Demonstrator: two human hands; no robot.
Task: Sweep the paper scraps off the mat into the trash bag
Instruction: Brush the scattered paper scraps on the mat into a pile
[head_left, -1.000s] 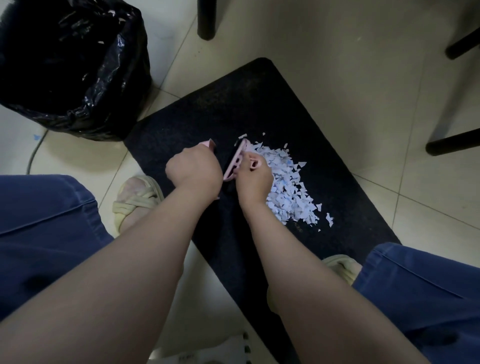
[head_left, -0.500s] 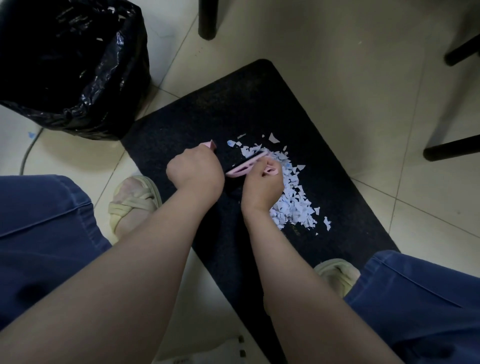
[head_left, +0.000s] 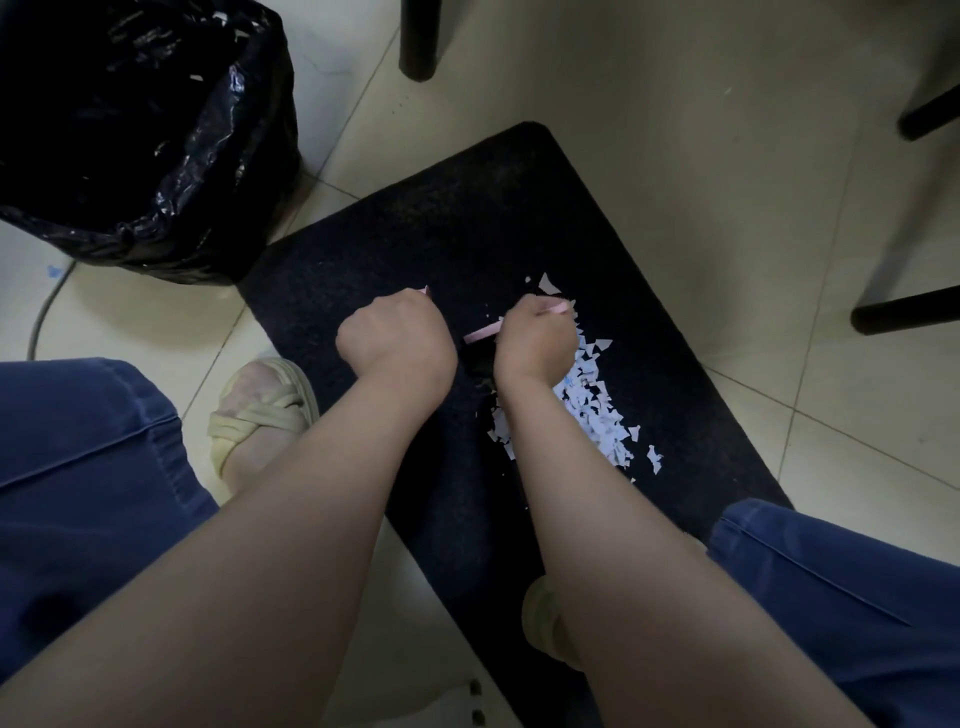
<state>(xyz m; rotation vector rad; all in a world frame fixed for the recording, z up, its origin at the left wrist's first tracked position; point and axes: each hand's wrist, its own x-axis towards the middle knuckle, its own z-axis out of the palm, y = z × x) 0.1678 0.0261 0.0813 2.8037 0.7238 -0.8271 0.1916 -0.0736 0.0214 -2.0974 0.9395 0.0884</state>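
Brush (head_left: 483, 331) swung flatter, scraps (head_left: 587, 400) right of hands.

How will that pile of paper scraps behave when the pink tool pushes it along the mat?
The paper scraps are small, thin, loose bits, so probably very light and apt to scatter rather than slide together. Strays already lie apart from the heap. The dark mat looks fuzzy, so some may cling. The pink tool in the right hand likely needs short, low strokes.

Mat (head_left: 415, 249) black w/ white & light-blue paper scraps (head_left: 592, 405) on it. Trash bag (head_left: 156, 156) by mat shiny black. Brush (head_left: 483, 331) pink. Floor (head_left: 675, 104) cream tiles.
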